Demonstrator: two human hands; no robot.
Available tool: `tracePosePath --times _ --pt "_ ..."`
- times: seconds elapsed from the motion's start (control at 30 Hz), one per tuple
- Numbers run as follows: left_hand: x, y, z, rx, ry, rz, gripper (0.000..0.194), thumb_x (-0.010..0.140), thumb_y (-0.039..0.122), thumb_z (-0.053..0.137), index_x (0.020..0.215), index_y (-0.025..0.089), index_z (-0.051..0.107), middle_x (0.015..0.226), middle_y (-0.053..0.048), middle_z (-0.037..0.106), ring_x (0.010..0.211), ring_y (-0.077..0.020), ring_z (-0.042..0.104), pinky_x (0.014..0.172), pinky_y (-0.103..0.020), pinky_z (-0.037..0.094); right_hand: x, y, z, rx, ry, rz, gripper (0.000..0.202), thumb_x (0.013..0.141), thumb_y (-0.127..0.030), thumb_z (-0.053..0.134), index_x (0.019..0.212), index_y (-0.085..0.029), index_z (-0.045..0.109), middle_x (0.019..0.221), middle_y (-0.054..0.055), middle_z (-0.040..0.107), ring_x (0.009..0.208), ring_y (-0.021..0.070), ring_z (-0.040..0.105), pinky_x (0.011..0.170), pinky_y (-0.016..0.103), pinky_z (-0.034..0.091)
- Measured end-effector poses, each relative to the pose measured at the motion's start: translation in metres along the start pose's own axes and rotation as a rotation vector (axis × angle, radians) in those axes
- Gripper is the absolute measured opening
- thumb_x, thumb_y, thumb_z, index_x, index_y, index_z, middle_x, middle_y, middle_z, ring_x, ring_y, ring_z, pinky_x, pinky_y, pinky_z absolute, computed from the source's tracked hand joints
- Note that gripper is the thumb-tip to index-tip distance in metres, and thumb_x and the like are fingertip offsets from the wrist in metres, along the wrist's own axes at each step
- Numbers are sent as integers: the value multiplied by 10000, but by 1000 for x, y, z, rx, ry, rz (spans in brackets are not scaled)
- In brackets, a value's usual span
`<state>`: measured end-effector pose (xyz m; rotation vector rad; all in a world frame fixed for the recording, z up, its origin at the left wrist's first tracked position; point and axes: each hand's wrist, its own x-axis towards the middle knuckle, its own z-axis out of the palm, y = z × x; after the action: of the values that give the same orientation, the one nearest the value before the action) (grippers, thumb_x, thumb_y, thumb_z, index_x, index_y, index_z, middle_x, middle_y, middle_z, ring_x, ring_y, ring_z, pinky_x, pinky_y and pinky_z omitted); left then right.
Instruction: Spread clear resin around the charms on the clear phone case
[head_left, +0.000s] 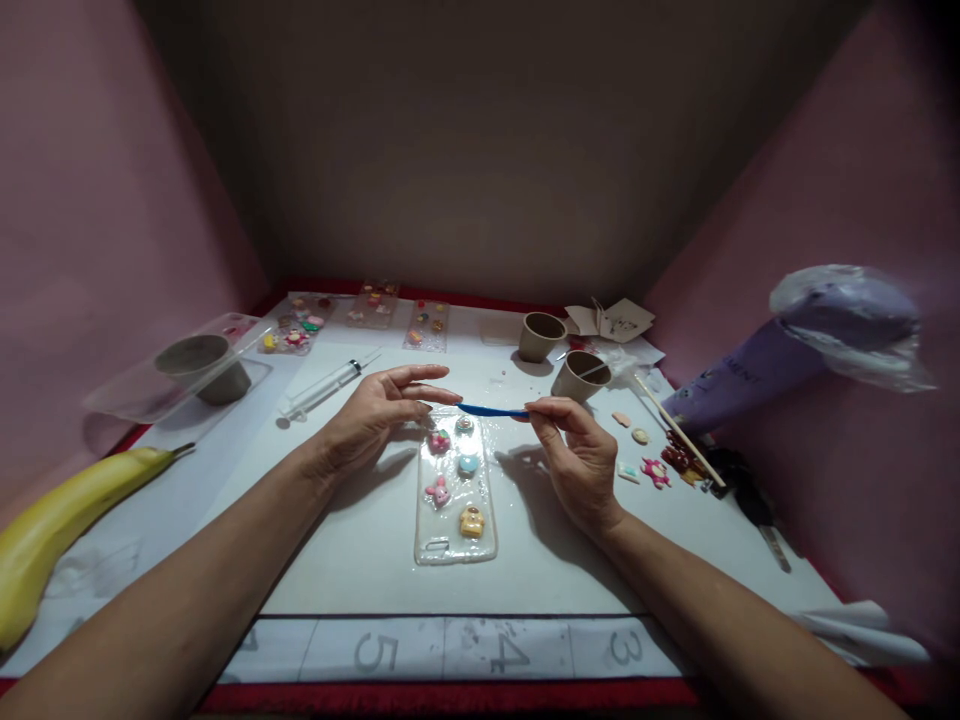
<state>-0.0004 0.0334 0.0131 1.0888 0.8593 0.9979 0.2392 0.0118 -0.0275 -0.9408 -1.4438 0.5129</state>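
A thin blue tool [491, 411] is pinched at its right end by my right hand [574, 450], level above the far end of a clear phone case. My left hand [390, 410] has its fingers apart, one fingertip at the tool's left end. The phone case [442, 525] lies on the white board, bearing several small charms: a pink bunny [438, 491], a yellow figure [472, 521], a round blue piece [468, 464] and a pink one [439, 440].
A syringe [322, 392] and a banana [90, 510] lie left, near a grey pot [217, 370] under a clear lid. Two brown cups [541, 338], loose charms [655, 473], a wooden stick [682, 435] and a purple bag [750, 370] are right. Decorated cases [427, 325] lie behind.
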Motion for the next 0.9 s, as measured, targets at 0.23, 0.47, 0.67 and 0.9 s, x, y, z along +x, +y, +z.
tracePosePath --times 0.23,0.47,0.67,0.9 --pt "1 0 1 8 -5 1 543 690 98 708 1221 154 612 1060 -134 737 806 -176 672 739 -321 518 -1 -2 0 18 -34 -3 82 875 -188 632 918 -222 692 897 29 655 864 163 629 783 337 520" --pt "0 1 0 4 -2 0 547 690 103 709 1225 152 609 1059 -132 738 782 -170 664 738 -327 510 -1 -2 -1 22 -43 -4 73 871 -207 633 912 -215 693 899 34 651 842 168 643 771 340 524" --pt "1 0 0 9 -4 16 533 690 96 702 1214 153 621 1044 -129 742 827 -177 669 762 -319 503 -1 0 -1 -13 10 -6 64 862 -211 650 905 -216 696 891 30 662 845 163 642 773 335 538" --pt "0 2 3 -17 -4 -12 561 668 88 713 1218 142 616 1049 -141 738 812 -200 681 746 -357 521 -1 0 0 -21 -17 3 70 870 -221 637 909 -218 694 897 32 662 859 171 644 784 349 538"
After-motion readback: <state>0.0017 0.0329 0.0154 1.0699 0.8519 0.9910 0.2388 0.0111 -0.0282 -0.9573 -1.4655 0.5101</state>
